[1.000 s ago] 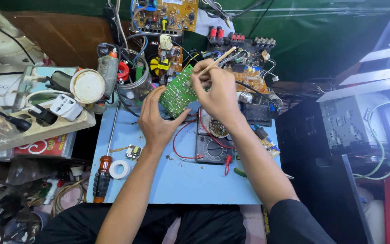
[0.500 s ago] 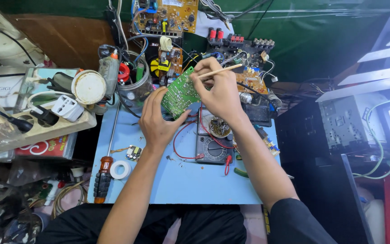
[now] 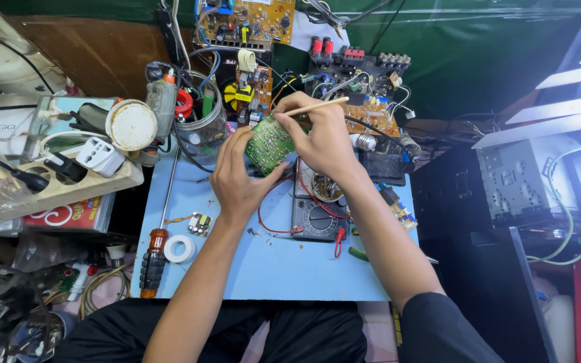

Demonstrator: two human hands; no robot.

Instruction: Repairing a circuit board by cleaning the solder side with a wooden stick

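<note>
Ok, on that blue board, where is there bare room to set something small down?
The blue board is bare along its near edge, between the tape roll and the multimeter, under the forearms. Another bare strip lies right of the screwdriver, near the left hand. The far edge is crowded with circuit boards, a jar and wires.

1. A desk [image 3: 263, 269] with a flat light-blue top carries the clutter.
2. A long screwdriver [image 3: 156, 249] with an orange-and-black handle lies along its left edge, the shaft pointing away from the person.
3. A white roll of tape [image 3: 181, 249] lies flat just beside that handle.
4. A small circuit module [image 3: 200, 224] sits near the tape.
5. A dark multimeter [image 3: 319, 212] lies near the middle, with red leads [image 3: 270, 225] curling over the top beside it.
6. A clear jar [image 3: 200, 121] of tools stands at the far left corner.
7. Brown circuit boards [image 3: 371, 111] crowd the far edge.
</note>
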